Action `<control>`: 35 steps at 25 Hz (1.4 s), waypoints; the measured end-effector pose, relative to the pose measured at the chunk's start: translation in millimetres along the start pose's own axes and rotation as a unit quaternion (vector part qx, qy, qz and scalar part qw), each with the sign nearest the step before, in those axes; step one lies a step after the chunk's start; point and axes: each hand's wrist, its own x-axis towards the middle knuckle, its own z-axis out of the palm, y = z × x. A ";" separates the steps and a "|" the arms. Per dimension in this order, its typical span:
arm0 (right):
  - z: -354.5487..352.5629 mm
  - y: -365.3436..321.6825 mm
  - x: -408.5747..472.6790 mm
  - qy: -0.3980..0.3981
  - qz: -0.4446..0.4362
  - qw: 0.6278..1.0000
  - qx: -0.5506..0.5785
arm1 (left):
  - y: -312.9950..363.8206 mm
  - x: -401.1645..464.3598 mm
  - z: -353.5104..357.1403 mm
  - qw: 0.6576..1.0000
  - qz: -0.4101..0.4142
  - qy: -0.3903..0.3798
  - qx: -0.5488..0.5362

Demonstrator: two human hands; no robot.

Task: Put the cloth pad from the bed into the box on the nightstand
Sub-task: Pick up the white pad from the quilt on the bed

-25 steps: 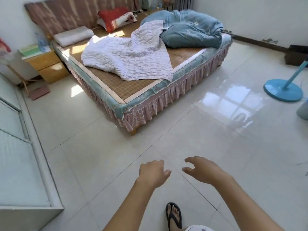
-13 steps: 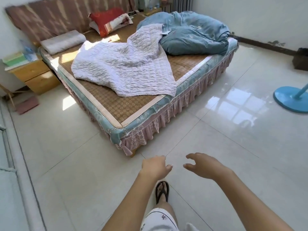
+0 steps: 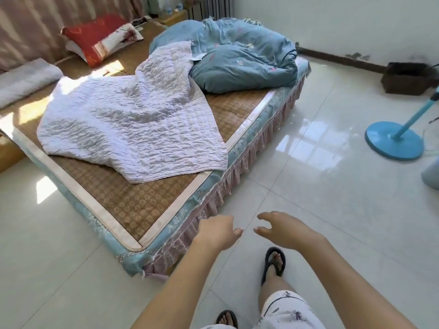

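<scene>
A white quilted cloth pad [image 3: 133,129] lies crumpled across the bed [image 3: 147,210], on a woven brown mat. Its near corner hangs toward the bed's foot edge. My left hand [image 3: 215,233] hovers by the bed's near corner, fingers loosely curled and holding nothing. My right hand [image 3: 282,230] is beside it over the floor, fingers spread and curved, empty. Both hands are well short of the pad. Only a wooden sliver of the nightstand [image 3: 7,153] shows at the left edge; the box is out of view.
A blue duvet [image 3: 237,60] is bunched at the bed's far right, a red pillow [image 3: 97,41] and a grey rolled pad [image 3: 26,79] lie at its head. A blue fan base [image 3: 394,141] and a dark basket [image 3: 408,79] stand on the tiled floor at right.
I have stepped closer to the bed, which now fills more of the view. The nightstand has slid almost out of the left edge. Both hands stay empty in front of me.
</scene>
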 end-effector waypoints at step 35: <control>-523.7 114.5 660.4 -0.069 -0.096 0.989 -0.090 | -2.0 678.3 -440.9 0.987 -0.117 0.011 -0.105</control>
